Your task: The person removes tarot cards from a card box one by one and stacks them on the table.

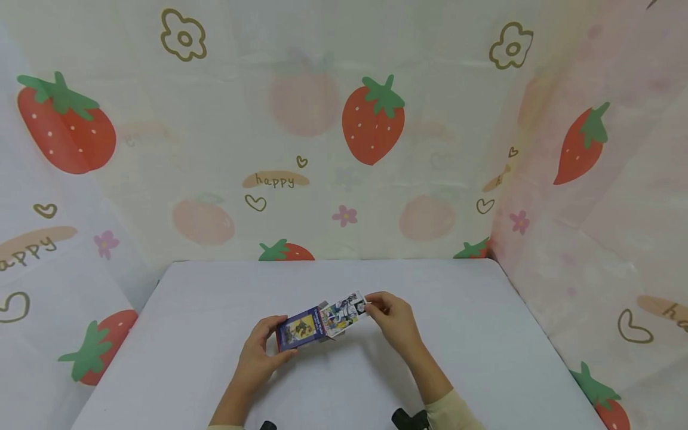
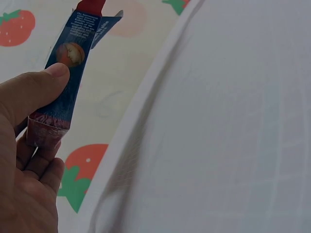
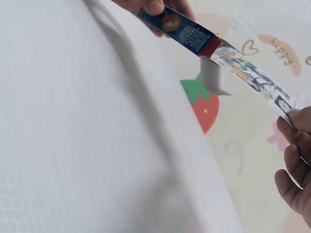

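My left hand (image 1: 257, 357) grips a small dark blue and red card box (image 1: 297, 330) by its end, thumb on one narrow side and fingers on the opposite one. A yellow picture is printed on the box's broad face. From the box's open end sticks out a colourful white-edged printed card (image 1: 343, 313), whose outer end my right hand (image 1: 398, 327) pinches between thumb and forefinger. An opened white flap (image 3: 212, 75) hangs at the box's mouth in the right wrist view. Both hands hold box and card up above the white table (image 1: 344, 391); the card's inner end is hidden in the box.
Pale curtains (image 1: 322, 149) printed with strawberries, hearts and flowers stand behind the table and at both sides. Black wrist-worn gear (image 1: 411, 419) shows at the bottom edge of the head view, near the right sleeve (image 1: 454, 412).
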`<state>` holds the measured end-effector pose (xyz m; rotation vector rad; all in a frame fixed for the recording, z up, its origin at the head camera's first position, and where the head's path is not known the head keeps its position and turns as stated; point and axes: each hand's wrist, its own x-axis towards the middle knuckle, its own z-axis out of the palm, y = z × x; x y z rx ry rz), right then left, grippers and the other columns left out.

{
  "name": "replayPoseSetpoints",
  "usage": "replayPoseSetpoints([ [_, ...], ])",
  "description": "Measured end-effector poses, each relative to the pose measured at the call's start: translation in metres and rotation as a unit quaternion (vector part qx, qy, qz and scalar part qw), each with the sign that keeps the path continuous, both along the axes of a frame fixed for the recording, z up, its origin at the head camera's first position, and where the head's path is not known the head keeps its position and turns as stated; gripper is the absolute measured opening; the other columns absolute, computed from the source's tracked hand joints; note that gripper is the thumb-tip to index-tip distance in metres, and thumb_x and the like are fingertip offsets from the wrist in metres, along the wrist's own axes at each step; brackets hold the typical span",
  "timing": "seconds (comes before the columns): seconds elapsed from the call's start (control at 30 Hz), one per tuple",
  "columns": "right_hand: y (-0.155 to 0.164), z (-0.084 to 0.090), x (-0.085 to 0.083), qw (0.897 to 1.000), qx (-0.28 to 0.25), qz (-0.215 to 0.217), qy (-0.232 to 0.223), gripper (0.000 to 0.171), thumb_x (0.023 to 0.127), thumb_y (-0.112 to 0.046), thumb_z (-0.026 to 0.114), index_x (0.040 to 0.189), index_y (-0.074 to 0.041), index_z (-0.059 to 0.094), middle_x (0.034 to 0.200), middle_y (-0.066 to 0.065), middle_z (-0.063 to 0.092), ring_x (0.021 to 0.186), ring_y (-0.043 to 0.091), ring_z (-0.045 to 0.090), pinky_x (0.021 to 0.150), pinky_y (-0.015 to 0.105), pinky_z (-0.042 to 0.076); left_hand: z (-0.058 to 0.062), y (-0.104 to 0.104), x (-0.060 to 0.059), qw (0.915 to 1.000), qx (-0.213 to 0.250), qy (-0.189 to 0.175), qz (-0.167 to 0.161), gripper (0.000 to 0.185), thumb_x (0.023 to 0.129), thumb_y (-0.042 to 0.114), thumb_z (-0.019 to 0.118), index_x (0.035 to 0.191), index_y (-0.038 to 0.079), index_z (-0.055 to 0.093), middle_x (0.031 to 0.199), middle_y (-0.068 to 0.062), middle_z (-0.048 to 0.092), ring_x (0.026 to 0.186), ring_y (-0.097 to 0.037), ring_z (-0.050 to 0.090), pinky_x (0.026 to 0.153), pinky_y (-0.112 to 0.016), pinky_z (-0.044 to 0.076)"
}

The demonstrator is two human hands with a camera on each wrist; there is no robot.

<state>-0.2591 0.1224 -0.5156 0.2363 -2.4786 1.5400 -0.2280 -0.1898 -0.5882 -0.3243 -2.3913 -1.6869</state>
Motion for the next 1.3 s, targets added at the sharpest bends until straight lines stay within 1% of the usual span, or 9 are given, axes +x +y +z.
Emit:
replayPoseSetpoints([
  [0.1,0.004,0.001,0.0,1.0,0.004,-0.004,0.001,0.013,0.091,-0.012,0.077,0.104,-0.013,0.077,0.083,-0.002,0.072,0.072,0.013,0.059,0.058,0.021,0.049,0.0,0.001,0.0,1.0,-0.002,0.002,0.001,0.08,0.07,-0.005,0.089,0.141,0.003,0.053,0.143,-0.01,0.054,0.14,-0.029,0.046,0.113,-0.004,0.026],
  [0.3,0.013,0.003,-0.001,1.0,0.007,-0.012,0.004,0.013,0.092,-0.012,0.077,0.105,-0.014,0.077,0.083,-0.002,0.072,0.073,0.013,0.059,0.058,0.02,0.049,0.001,-0.001,-0.001,0.9999,-0.008,0.007,-0.004,0.079,0.071,0.004,0.092,0.141,0.008,0.055,0.142,-0.002,0.055,0.14,-0.024,0.048,0.114,-0.007,0.028],
  [0.43,0.02,0.005,-0.002,1.0,0.011,-0.01,0.012,0.013,0.092,-0.012,0.076,0.106,-0.013,0.077,0.084,-0.002,0.072,0.074,0.014,0.059,0.058,0.021,0.049,0.001,-0.001,-0.001,0.9998,-0.014,0.012,-0.006,0.079,0.071,0.006,0.092,0.14,0.009,0.055,0.142,-0.002,0.055,0.141,-0.025,0.049,0.115,-0.009,0.03],
  [0.6,0.03,0.006,-0.005,1.0,0.02,-0.004,0.018,0.014,0.093,-0.013,0.075,0.107,-0.012,0.077,0.085,-0.002,0.072,0.073,0.012,0.059,0.059,0.02,0.05,0.002,-0.001,0.0,0.9999,-0.008,0.01,-0.005,0.079,0.071,0.006,0.092,0.14,0.01,0.056,0.142,-0.002,0.055,0.14,-0.025,0.049,0.114,-0.006,0.029],
  [0.7,0.036,0.007,-0.007,1.0,0.025,-0.001,0.017,0.014,0.094,-0.012,0.074,0.107,-0.011,0.077,0.086,-0.001,0.072,0.074,0.013,0.06,0.06,0.021,0.051,0.002,-0.001,0.0,0.9999,-0.013,0.009,-0.002,0.078,0.071,0.007,0.092,0.141,0.011,0.056,0.142,-0.002,0.056,0.14,-0.025,0.049,0.115,-0.009,0.03],
  [0.97,0.049,0.015,-0.015,0.999,0.046,0.015,-0.003,0.013,0.096,-0.013,0.072,0.108,-0.011,0.076,0.088,0.001,0.072,0.076,0.015,0.059,0.061,0.022,0.05,0.001,-0.002,0.001,0.9996,-0.028,0.007,0.008,0.078,0.072,0.009,0.092,0.142,0.012,0.056,0.142,0.0,0.056,0.141,-0.026,0.049,0.121,-0.027,0.032],
  [1.03,0.051,0.016,-0.017,0.998,0.054,0.019,-0.006,0.013,0.096,-0.014,0.072,0.108,-0.011,0.076,0.09,0.001,0.073,0.075,0.015,0.059,0.061,0.023,0.049,0.0,-0.003,0.001,0.9995,-0.03,0.008,0.008,0.079,0.072,0.01,0.092,0.142,0.012,0.056,0.142,0.0,0.056,0.141,-0.026,0.049,0.121,-0.025,0.032],
  [1.2,0.058,0.015,-0.026,0.997,0.077,0.028,-0.013,0.014,0.098,-0.014,0.07,0.109,-0.011,0.076,0.093,0.001,0.074,0.076,0.014,0.059,0.061,0.023,0.049,-0.002,-0.004,0.0,0.9996,-0.021,0.021,0.0,0.078,0.072,0.009,0.092,0.141,0.011,0.056,0.141,-0.002,0.056,0.14,-0.028,0.049,0.115,-0.009,0.029],
  [1.3,0.062,0.016,-0.032,0.996,0.085,0.033,-0.019,0.014,0.098,-0.015,0.069,0.109,-0.012,0.076,0.092,0.002,0.073,0.077,0.015,0.059,0.061,0.024,0.049,-0.002,-0.004,0.0,0.9996,-0.018,0.021,-0.003,0.077,0.072,0.01,0.092,0.141,0.011,0.056,0.141,-0.002,0.056,0.14,-0.029,0.049,0.113,-0.006,0.028],
])
